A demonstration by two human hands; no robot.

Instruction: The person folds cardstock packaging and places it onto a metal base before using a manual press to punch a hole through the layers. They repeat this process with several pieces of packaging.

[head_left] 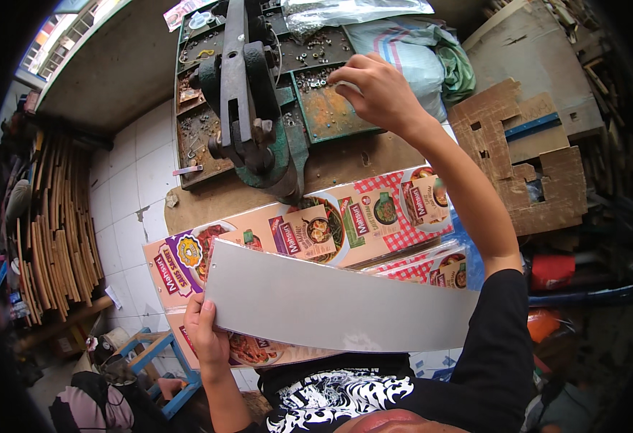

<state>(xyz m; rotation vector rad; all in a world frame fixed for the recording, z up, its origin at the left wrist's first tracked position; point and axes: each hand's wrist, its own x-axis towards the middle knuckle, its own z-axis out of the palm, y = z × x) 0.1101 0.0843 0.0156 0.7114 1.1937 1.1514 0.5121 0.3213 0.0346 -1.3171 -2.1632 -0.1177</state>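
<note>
My left hand (pixel 204 328) grips the left end of a long plain grey sheet (pixel 338 299), thumb on top. Small holes show near that end. The sheet lies tilted over printed food-advert panels (pixel 367 209), hiding part of them. My right hand (pixel 370 86) reaches over a green metal tray (pixel 331 119) with several compartments. Its fingers are bent together in a pinch above small shiny metal rings (pixel 310 81); whatever is between the fingertips is too small to make out. Left of that hand stands a heavy grey-and-green lever press (pixel 258 130), its foot close to the panels.
Clear plastic (pixel 352 14) and a pale woven sack (pixel 403 58) lie behind the tray. Cut brown boards (pixel 518 159) are at the right. Wooden strips (pixel 56 224) stand stacked at the left, above a blue metal frame (pixel 179 382). White floor tiles (pixel 132 187) show beside the tray.
</note>
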